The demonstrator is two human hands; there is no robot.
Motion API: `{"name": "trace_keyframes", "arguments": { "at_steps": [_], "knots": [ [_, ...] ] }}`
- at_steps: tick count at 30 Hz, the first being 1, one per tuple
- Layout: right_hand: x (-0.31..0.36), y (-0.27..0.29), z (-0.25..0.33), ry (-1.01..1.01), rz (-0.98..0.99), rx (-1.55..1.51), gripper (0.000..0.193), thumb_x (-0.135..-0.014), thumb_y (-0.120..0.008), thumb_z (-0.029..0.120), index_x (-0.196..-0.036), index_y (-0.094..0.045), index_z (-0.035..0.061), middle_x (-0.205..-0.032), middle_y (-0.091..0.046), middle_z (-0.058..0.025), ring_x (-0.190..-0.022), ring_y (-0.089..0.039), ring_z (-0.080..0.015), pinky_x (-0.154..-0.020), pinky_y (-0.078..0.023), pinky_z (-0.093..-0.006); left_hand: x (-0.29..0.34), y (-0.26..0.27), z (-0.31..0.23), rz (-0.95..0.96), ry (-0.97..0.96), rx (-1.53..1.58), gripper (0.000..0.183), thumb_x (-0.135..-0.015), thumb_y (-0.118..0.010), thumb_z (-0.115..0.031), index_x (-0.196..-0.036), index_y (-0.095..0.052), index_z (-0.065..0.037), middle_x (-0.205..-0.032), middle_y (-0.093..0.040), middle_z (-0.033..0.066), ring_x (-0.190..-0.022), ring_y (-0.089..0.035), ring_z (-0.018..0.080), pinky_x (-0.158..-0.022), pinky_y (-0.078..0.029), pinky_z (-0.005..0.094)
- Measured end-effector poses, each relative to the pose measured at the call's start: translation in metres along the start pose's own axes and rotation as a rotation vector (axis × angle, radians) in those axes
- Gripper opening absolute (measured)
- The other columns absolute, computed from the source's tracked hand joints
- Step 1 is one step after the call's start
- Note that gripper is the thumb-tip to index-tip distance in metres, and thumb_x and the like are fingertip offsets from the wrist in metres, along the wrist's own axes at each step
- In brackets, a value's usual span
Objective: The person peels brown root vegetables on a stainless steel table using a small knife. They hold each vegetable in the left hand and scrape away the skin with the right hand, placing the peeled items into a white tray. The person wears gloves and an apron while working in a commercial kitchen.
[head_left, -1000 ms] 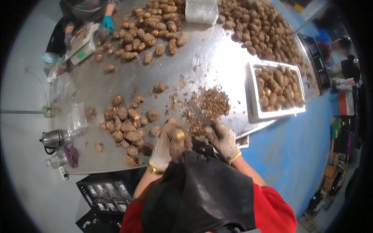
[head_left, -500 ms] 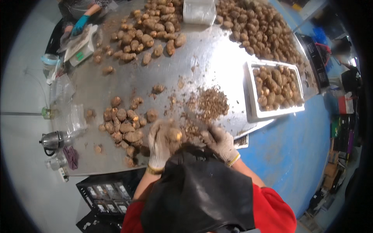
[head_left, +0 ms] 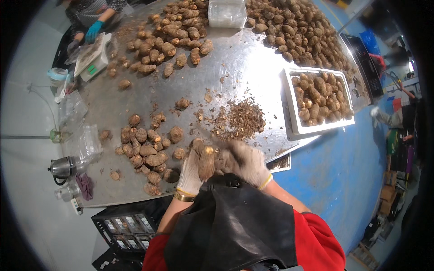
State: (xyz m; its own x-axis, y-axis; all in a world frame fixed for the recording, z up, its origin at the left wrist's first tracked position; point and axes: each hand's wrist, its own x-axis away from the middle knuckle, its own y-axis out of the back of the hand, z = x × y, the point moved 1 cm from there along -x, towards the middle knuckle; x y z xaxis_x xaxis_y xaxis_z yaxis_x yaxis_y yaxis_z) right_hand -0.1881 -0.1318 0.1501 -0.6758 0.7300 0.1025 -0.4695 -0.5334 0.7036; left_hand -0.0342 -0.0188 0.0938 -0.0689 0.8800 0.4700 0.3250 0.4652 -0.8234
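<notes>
My left hand (head_left: 192,174), in a dirty white knit glove, grips a brown taro (head_left: 206,163) upright; a pale cut patch shows at its top. Close beside it, my right hand (head_left: 248,163), gloved likewise, is closed on what looks like a knife, its dark narrow blade smeared by motion. Brown peelings (head_left: 244,119) lie heaped just beyond my hands. To the left, a small pile of taros (head_left: 147,149) rests on the metal table (head_left: 135,101), and a single taro (head_left: 179,154) sits right beside my left glove.
A white foam box (head_left: 296,122) of taros stands at the table's right edge. Large taro heaps (head_left: 294,31) cover the far side, around a clear plastic container (head_left: 227,14). At far left, a co-worker's teal-gloved hand (head_left: 93,31) is over a scale (head_left: 92,58). A kettle (head_left: 61,169) stands left.
My right hand has shifted left and closer to the taro in my left hand. The held taro is now more upright. At far right, another person has come into view.
</notes>
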Motion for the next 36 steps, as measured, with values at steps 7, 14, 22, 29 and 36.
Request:
{"name": "trace_keyframes", "arguments": {
  "at_steps": [7,14,22,29,36],
  "knots": [
    [0.007,0.013,0.001,-0.027,0.050,-0.134,0.028,-0.089,-0.063,0.027,-0.110,-0.063,0.0086,-0.084,-0.066,-0.0160,-0.079,-0.065,-0.0354,-0.067,-0.052,-0.0416,-0.002,0.007,0.005,-0.110,-0.058,0.169,0.051,-0.100,-0.043,-0.044,-0.128,-0.052,-0.002,-0.114,-0.063,0.0140,-0.096,-0.066,0.0281,-0.077,-0.059,0.0409],
    [0.007,-0.001,0.008,0.035,0.054,-0.067,0.029,-0.090,-0.061,0.035,-0.105,-0.063,0.0099,-0.081,-0.065,-0.0155,-0.078,-0.065,-0.0359,-0.066,-0.051,-0.0440,-0.003,0.020,0.011,-0.282,-0.069,0.081,0.043,-0.099,-0.048,-0.041,-0.118,-0.055,-0.004,-0.103,-0.066,0.0121,-0.087,-0.067,0.0262,-0.071,-0.060,0.0412],
    [-0.001,0.010,-0.045,-0.171,-0.141,0.034,0.028,-0.093,-0.057,0.038,-0.102,-0.062,0.0119,-0.078,-0.066,-0.0136,-0.074,-0.066,-0.0333,-0.065,-0.052,-0.0423,0.006,0.008,-0.002,0.157,-0.133,-0.067,0.045,-0.100,-0.044,-0.041,-0.126,-0.053,-0.006,-0.117,-0.062,0.0186,-0.093,-0.066,0.0338,-0.073,-0.060,0.0511],
    [0.008,0.006,0.016,0.086,0.030,-0.138,0.026,-0.090,-0.061,0.033,-0.100,-0.062,0.0087,-0.081,-0.064,-0.0135,-0.072,-0.065,-0.0330,-0.062,-0.051,-0.0418,0.006,0.010,0.004,-0.360,-0.150,-0.167,0.041,-0.102,-0.043,-0.037,-0.125,-0.053,-0.004,-0.112,-0.063,0.0119,-0.092,-0.067,0.0251,-0.074,-0.059,0.0372],
    [-0.009,-0.009,-0.031,-0.241,0.077,0.194,0.035,-0.096,-0.047,0.043,-0.097,-0.058,0.0090,-0.079,-0.066,-0.0135,-0.073,-0.066,-0.0348,-0.063,-0.052,-0.0465,0.015,-0.011,0.004,-0.141,-0.075,0.054,0.041,-0.099,-0.043,-0.040,-0.119,-0.055,-0.005,-0.098,-0.066,0.0182,-0.074,-0.068,0.0355,-0.065,-0.059,0.0473]
  ]
}}
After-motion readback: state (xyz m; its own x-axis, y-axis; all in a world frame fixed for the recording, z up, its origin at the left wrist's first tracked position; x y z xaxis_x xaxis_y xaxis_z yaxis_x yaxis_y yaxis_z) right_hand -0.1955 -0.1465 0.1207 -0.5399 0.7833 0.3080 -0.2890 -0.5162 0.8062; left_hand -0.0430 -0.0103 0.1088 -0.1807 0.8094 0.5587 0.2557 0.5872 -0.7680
